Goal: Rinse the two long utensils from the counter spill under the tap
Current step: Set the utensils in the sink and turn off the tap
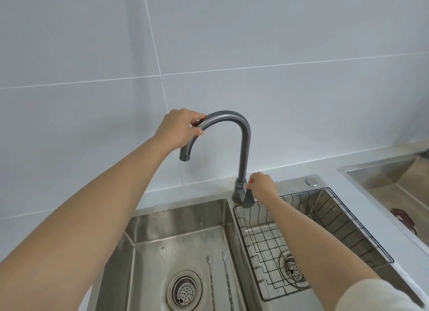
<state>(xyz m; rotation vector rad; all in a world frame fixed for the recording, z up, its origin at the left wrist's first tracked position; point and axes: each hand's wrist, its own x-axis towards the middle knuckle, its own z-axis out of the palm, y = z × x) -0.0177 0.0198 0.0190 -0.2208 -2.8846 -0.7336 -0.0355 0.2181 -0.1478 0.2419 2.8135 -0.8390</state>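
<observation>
Left hand (180,130) fingers round tap spout (232,115); right hand (262,185) fingers pinch lever (248,199); spoon (211,283), fork (228,283) well below.

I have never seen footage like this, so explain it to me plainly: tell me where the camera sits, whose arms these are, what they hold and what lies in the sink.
There is no machine here. A person wears one wide-angle camera on the head, looking forward and down, so the two bare arms are the wearer's own. The left hand grips the curved spout of the tap. The right hand pinches the dark lever at the tap's base. No water shows at the spout. In the left basin a long spoon and a long fork lie side by side on the bottom, right of the drain strainer. Neither is held. The right basin holds a wire rack.
</observation>
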